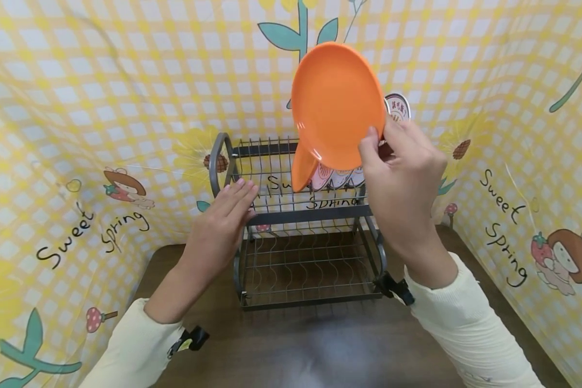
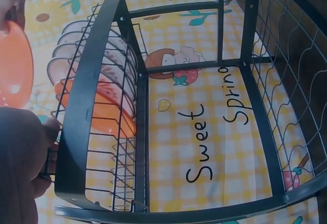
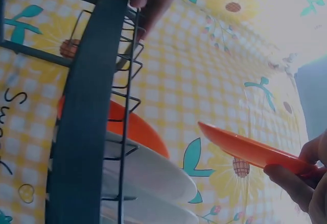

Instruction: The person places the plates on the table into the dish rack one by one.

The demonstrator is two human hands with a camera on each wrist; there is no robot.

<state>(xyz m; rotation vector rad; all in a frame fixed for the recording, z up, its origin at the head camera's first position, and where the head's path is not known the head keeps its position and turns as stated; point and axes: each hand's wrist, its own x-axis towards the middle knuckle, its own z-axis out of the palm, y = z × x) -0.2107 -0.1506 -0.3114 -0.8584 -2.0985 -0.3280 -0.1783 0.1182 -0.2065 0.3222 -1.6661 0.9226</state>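
My right hand (image 1: 404, 178) holds an orange plate (image 1: 337, 102) up over the dish rack, pinching its right edge between thumb and fingers. A second orange plate (image 1: 302, 167) stands on edge in the upper tier of the dark metal dish rack (image 1: 310, 215). Beside it, several white patterned plates (image 2: 66, 55) stand in a row in the same tier. With fingers extended, my left hand (image 1: 220, 229) rests on the rack's upper left front corner. In the left wrist view, part of that hand is cut off by the frame edge.
The rack's lower tier (image 1: 310, 269) is of wavy wire and holds nothing. A dark brown table (image 1: 291, 345) bears the rack. Yellow-checked cloth (image 1: 126, 108) with flower prints hangs behind and on both sides.
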